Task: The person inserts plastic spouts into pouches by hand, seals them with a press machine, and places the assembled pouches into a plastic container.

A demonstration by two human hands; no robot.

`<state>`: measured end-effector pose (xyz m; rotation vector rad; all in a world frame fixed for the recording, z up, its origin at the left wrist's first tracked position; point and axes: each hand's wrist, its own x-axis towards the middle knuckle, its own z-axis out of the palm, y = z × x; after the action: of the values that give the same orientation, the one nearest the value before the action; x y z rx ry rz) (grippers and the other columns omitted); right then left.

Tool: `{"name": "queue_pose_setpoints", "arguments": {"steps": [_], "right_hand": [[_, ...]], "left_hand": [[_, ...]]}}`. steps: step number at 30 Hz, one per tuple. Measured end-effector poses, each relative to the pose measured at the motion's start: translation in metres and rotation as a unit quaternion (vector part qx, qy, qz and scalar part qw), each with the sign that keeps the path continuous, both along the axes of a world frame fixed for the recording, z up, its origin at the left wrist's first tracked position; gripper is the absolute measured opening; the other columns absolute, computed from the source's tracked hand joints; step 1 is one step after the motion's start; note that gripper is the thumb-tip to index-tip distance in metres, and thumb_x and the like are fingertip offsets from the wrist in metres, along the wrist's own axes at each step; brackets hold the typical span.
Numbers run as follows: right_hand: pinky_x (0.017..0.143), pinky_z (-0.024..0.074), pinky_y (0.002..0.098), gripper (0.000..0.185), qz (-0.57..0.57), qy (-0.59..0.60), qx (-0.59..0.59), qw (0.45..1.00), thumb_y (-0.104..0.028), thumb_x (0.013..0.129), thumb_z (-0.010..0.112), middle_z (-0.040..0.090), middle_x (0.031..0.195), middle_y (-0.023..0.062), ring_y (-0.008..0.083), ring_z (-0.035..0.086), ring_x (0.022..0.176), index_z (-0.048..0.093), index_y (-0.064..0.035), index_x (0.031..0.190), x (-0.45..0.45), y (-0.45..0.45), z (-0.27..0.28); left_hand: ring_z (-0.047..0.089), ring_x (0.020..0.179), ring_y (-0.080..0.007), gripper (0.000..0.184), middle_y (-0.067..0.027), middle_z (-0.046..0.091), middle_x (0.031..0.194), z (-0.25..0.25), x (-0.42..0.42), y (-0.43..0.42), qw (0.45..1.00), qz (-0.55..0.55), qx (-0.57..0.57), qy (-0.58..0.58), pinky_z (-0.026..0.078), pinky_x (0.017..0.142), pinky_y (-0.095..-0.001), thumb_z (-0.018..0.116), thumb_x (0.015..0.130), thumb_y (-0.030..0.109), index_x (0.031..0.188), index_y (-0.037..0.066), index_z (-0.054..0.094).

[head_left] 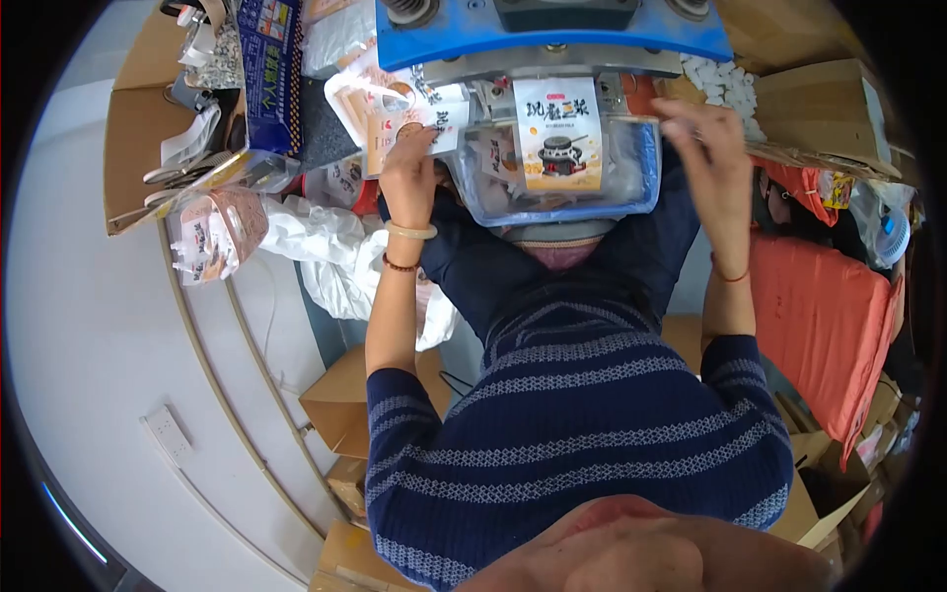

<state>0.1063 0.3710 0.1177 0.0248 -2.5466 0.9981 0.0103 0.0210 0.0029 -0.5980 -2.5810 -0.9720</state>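
Observation:
My left hand (407, 168) is over a stack of printed packets (383, 109), its fingers closed on the edge of a white and orange packet (444, 123). In front of my lap sits a clear bin with a blue rim (562, 217), with packets inside. Above it, a white and yellow printed pouch (557, 128) hangs from the metal bar of a blue machine (562, 44), its picture facing up. To the right of the bin, my right hand (712, 143) is raised with fingers apart and nothing held. Its fingertips are near the machine's right side.
Small white pieces (720, 89) lie in a heap behind my right hand, beside a cardboard box (829, 113). A red padded bundle (819, 316) stands at right. On the left are a dark blue printed bag (273, 79), a clear bag of packets (212, 237) and white plastic sheeting (335, 252).

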Motion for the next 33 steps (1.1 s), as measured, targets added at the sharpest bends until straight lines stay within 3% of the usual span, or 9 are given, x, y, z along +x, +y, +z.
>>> {"name": "queue_pose_setpoints", "arguments": {"steps": [2, 8, 14, 18, 20, 23, 25, 30, 33], "right_hand": [[0.078, 0.0490, 0.0275, 0.020, 0.071, -0.100, -0.107, 0.987, -0.013, 0.089, 0.068, 0.069, 0.101, 0.0076, 0.0191, 0.061, 0.088, 0.070, -0.0070, 0.107, 0.003, -0.033, 0.001], [0.073, 0.0508, 0.0259, 0.021, 0.144, -0.028, -0.272, 0.951, -0.009, 0.082, 0.075, 0.072, 0.099, 0.0088, 0.0148, 0.066, 0.084, 0.072, -0.0022, 0.101, -0.016, -0.079, 0.017], [0.071, 0.0499, 0.0295, 0.019, 0.174, 0.033, -0.147, 0.973, -0.013, 0.084, 0.073, 0.070, 0.091, 0.0088, 0.0192, 0.065, 0.079, 0.072, -0.0041, 0.101, -0.042, -0.067, 0.017], [0.070, 0.0508, 0.0353, 0.026, 0.218, -0.102, 0.033, 0.970, -0.025, 0.090, 0.067, 0.068, 0.089, 0.0135, 0.0277, 0.065, 0.077, 0.070, -0.0048, 0.106, -0.042, -0.047, 0.003], [0.073, 0.0514, 0.0359, 0.026, 0.127, -0.155, -0.082, 0.976, -0.023, 0.088, 0.068, 0.069, 0.092, 0.0143, 0.0294, 0.067, 0.083, 0.068, -0.0042, 0.106, -0.046, -0.040, -0.025], [0.079, 0.0528, 0.0383, 0.027, 0.065, 0.103, 0.213, 0.969, -0.025, 0.094, 0.059, 0.069, 0.097, 0.0159, 0.0334, 0.067, 0.091, 0.066, -0.0034, 0.109, -0.046, -0.004, -0.028], [0.077, 0.0523, 0.0418, 0.022, -0.085, -0.034, 0.213, 0.973, -0.022, 0.093, 0.056, 0.069, 0.095, 0.0165, 0.0357, 0.065, 0.088, 0.067, -0.0066, 0.104, -0.035, 0.005, -0.002], [0.072, 0.0500, 0.0473, 0.015, -0.005, -0.146, 0.285, 0.947, -0.015, 0.090, 0.058, 0.067, 0.093, 0.0190, 0.0402, 0.064, 0.086, 0.067, -0.0032, 0.094, -0.060, 0.084, -0.079], [0.076, 0.0497, 0.0450, 0.016, 0.014, -0.214, 0.222, 0.951, -0.015, 0.089, 0.060, 0.067, 0.093, 0.0205, 0.0405, 0.063, 0.090, 0.068, -0.0015, 0.094, -0.062, 0.090, -0.073]], "left_hand": [[0.068, 0.083, -0.0127, 0.027, -0.0086, 0.074, 0.098, 0.022, 0.012, 0.011, 0.974, 0.050, 0.155, -0.159, 0.053, 0.074, -0.0264, 0.060, 0.079, -0.009, 0.102, -0.003, 0.072], [0.064, 0.083, -0.0078, 0.026, -0.0070, 0.072, 0.095, 0.064, 0.037, 0.037, 0.886, -0.018, 0.336, -0.320, 0.051, 0.072, -0.0217, 0.065, 0.080, -0.011, 0.104, -0.006, 0.071], [0.063, 0.081, -0.0068, 0.020, -0.0059, 0.073, 0.091, 0.094, 0.040, 0.061, 0.861, -0.098, 0.339, -0.367, 0.051, 0.070, -0.0210, 0.073, 0.085, 0.001, 0.104, -0.004, 0.072], [0.064, 0.082, -0.0079, 0.021, -0.0074, 0.073, 0.094, 0.056, 0.026, 0.065, 0.717, -0.202, 0.330, -0.581, 0.051, 0.074, -0.0222, 0.071, 0.090, 0.011, 0.105, -0.003, 0.072], [0.067, 0.085, -0.0113, 0.025, -0.0097, 0.072, 0.101, 0.036, 0.025, 0.075, 0.640, -0.160, 0.407, -0.632, 0.054, 0.077, -0.0258, 0.069, 0.091, 0.011, 0.109, -0.006, 0.068], [0.068, 0.088, -0.0157, 0.023, -0.0105, 0.071, 0.101, 0.022, 0.002, 0.095, 0.573, -0.126, 0.492, -0.643, 0.056, 0.080, -0.0303, 0.068, 0.091, 0.011, 0.106, -0.007, 0.066], [0.068, 0.090, -0.0164, 0.021, -0.0107, 0.071, 0.100, 0.023, -0.012, 0.110, 0.559, -0.107, 0.530, -0.629, 0.055, 0.081, -0.0306, 0.068, 0.091, 0.010, 0.104, -0.006, 0.067], [0.067, 0.086, -0.0136, 0.018, -0.0088, 0.071, 0.094, 0.022, -0.012, 0.114, 0.600, -0.109, 0.522, -0.596, 0.054, 0.078, -0.0282, 0.071, 0.089, 0.012, 0.099, -0.003, 0.069], [0.066, 0.073, -0.0112, 0.023, -0.0036, 0.069, 0.078, 0.026, -0.016, 0.083, 0.802, -0.048, 0.385, -0.455, 0.052, 0.066, -0.0250, 0.075, 0.087, 0.020, 0.094, -0.002, 0.072]]}}
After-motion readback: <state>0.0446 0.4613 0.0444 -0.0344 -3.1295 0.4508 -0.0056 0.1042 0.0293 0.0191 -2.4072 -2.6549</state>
